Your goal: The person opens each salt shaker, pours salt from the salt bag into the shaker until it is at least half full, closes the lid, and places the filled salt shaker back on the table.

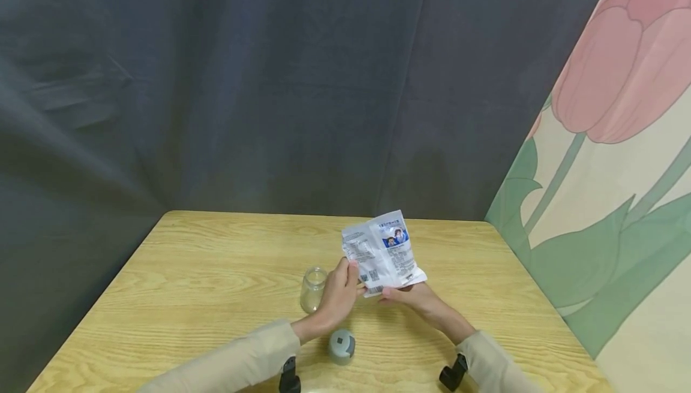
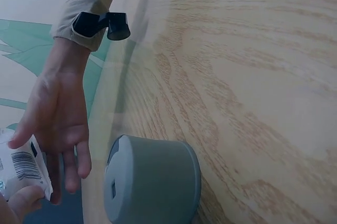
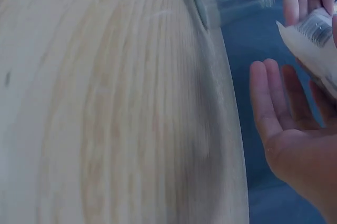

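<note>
A white printed pouch (image 1: pixel 385 255), with a barcode and a blue picture panel, is held tilted above the table. My left hand (image 1: pixel 339 291) grips its lower left edge. At the lower right corner, my right hand (image 1: pixel 418 300) holds the pouch with the thumb on the front and the fingers behind. In the right wrist view, the other fingers of the right hand (image 3: pixel 295 124) extend loosely below the pouch (image 3: pixel 316 37). A clear glass jar (image 1: pixel 310 297) without a lid stands just left of the left hand. Nearer the front sits a grey-green cap (image 1: pixel 341 347). Any pouch opening cannot be made out.
The wood-grain table (image 1: pixel 216 273) extends around the hands. Behind it hangs a dark curtain (image 1: pixel 297 93), and a tulip-patterned wall (image 1: pixel 610 201) borders the right side. Black wrist cameras (image 1: pixel 453 372) sit at both sleeves.
</note>
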Demonstrator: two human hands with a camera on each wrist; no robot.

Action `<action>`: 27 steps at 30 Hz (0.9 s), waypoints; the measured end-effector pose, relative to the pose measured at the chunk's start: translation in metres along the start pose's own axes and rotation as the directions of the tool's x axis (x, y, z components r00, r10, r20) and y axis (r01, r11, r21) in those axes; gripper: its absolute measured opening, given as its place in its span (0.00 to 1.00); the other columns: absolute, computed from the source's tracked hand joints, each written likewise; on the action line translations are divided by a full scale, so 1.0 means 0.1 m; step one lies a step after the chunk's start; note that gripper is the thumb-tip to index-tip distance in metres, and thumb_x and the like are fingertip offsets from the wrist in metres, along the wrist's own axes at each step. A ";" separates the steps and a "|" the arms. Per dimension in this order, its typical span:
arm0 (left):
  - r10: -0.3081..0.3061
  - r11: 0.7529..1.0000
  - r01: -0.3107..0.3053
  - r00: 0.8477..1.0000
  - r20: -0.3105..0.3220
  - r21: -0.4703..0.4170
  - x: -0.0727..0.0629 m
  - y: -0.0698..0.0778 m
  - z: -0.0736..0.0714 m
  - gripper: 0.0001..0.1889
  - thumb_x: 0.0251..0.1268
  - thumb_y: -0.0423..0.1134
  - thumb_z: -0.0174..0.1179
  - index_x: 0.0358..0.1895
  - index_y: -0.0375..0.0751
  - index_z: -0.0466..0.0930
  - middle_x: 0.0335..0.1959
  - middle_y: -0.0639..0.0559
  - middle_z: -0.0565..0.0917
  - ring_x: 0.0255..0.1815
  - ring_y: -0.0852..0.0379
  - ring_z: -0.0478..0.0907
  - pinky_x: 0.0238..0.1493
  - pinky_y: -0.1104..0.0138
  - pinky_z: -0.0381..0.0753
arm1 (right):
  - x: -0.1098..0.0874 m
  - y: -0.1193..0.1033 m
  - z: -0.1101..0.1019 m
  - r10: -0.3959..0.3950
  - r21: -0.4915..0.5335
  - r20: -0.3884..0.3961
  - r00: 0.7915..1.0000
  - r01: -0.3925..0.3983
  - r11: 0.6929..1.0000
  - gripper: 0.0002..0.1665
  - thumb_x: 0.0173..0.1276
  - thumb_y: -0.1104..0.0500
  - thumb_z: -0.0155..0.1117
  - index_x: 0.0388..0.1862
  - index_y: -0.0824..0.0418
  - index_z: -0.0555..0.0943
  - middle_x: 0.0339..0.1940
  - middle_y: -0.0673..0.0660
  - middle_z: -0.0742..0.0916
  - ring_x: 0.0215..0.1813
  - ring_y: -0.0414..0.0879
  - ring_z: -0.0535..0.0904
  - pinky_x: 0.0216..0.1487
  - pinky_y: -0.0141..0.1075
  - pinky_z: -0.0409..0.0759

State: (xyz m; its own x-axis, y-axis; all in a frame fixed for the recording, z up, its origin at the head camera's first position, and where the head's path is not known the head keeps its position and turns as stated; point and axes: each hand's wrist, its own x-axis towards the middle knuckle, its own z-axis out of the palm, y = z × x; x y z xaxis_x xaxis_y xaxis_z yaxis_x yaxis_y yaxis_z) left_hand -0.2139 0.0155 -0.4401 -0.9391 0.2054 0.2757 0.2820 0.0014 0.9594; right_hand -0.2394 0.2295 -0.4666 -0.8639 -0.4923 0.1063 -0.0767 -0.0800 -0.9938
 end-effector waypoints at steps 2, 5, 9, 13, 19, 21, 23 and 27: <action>0.006 1.000 -0.006 1.000 0.005 0.003 0.00 0.00 0.00 0.17 0.84 0.37 0.36 0.59 0.27 0.68 0.55 0.30 0.78 0.51 0.38 0.82 0.47 0.64 0.85 | 0.02 0.03 0.03 0.005 0.019 0.025 1.000 -0.006 1.000 0.28 0.68 0.70 0.65 0.64 0.65 0.69 0.55 0.60 0.83 0.52 0.55 0.83 0.56 0.60 0.78; 0.014 0.999 -0.015 1.000 0.012 0.044 0.00 -0.01 0.00 0.17 0.84 0.38 0.36 0.58 0.28 0.69 0.53 0.31 0.80 0.50 0.40 0.83 0.46 0.64 0.85 | 0.03 0.06 0.08 0.018 0.057 0.056 0.998 -0.021 0.998 0.26 0.69 0.70 0.63 0.65 0.67 0.68 0.57 0.65 0.82 0.54 0.57 0.82 0.58 0.61 0.77; 0.033 0.995 -0.033 0.999 -0.002 0.096 -0.02 0.04 0.00 0.16 0.84 0.38 0.37 0.55 0.29 0.71 0.49 0.34 0.82 0.46 0.44 0.85 0.45 0.64 0.86 | 0.04 0.06 0.14 0.013 0.108 0.058 0.998 -0.019 0.994 0.25 0.71 0.71 0.60 0.65 0.68 0.68 0.58 0.67 0.81 0.53 0.58 0.83 0.58 0.64 0.75; 0.021 0.998 -0.020 1.000 -0.014 0.060 -0.03 0.09 0.01 0.16 0.83 0.35 0.37 0.56 0.27 0.70 0.50 0.31 0.81 0.47 0.41 0.84 0.44 0.61 0.86 | 0.05 0.01 0.16 0.015 0.100 0.027 1.000 -0.017 0.995 0.27 0.70 0.71 0.61 0.66 0.65 0.68 0.58 0.64 0.82 0.53 0.57 0.83 0.57 0.64 0.75; 0.008 0.996 -0.007 1.000 -0.020 0.089 0.00 -0.01 0.00 0.16 0.83 0.37 0.37 0.55 0.28 0.71 0.40 0.39 0.81 0.45 0.42 0.85 0.44 0.61 0.87 | 0.06 -0.02 0.16 0.039 0.071 -0.005 0.999 -0.038 0.997 0.30 0.68 0.70 0.64 0.68 0.65 0.67 0.60 0.63 0.81 0.56 0.56 0.82 0.60 0.63 0.73; 0.009 0.994 -0.006 1.000 -0.021 0.114 -0.01 -0.02 0.00 0.16 0.84 0.37 0.37 0.55 0.29 0.70 0.40 0.39 0.81 0.44 0.42 0.85 0.45 0.58 0.86 | 0.06 -0.02 0.17 0.042 0.069 -0.008 0.999 -0.041 0.997 0.31 0.68 0.71 0.64 0.68 0.65 0.67 0.60 0.63 0.81 0.56 0.56 0.82 0.60 0.63 0.74; 0.014 0.991 -0.011 1.000 -0.020 0.136 -0.02 -0.03 0.00 0.16 0.84 0.38 0.36 0.55 0.29 0.70 0.44 0.36 0.82 0.43 0.42 0.85 0.46 0.56 0.86 | 0.07 -0.03 0.17 0.045 0.065 -0.012 0.999 -0.044 0.997 0.32 0.67 0.71 0.64 0.68 0.65 0.67 0.60 0.63 0.82 0.56 0.56 0.82 0.60 0.62 0.74; 0.020 0.989 -0.017 1.000 -0.020 0.146 -0.03 -0.04 0.00 0.16 0.84 0.37 0.34 0.57 0.29 0.68 0.52 0.32 0.81 0.44 0.42 0.85 0.47 0.56 0.85 | 0.08 -0.03 0.17 0.035 0.063 -0.018 0.999 -0.034 0.997 0.32 0.66 0.72 0.65 0.68 0.64 0.67 0.59 0.62 0.82 0.55 0.56 0.82 0.60 0.60 0.75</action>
State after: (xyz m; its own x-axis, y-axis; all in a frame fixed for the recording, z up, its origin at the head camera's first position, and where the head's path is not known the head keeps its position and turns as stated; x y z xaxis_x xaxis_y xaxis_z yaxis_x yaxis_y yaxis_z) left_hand -0.2121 0.0151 -0.4448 -0.9369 0.1857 0.2963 0.3238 0.1407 0.9356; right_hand -0.2372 0.2110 -0.4624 -0.8750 -0.4789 0.0706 -0.0155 -0.1181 -0.9929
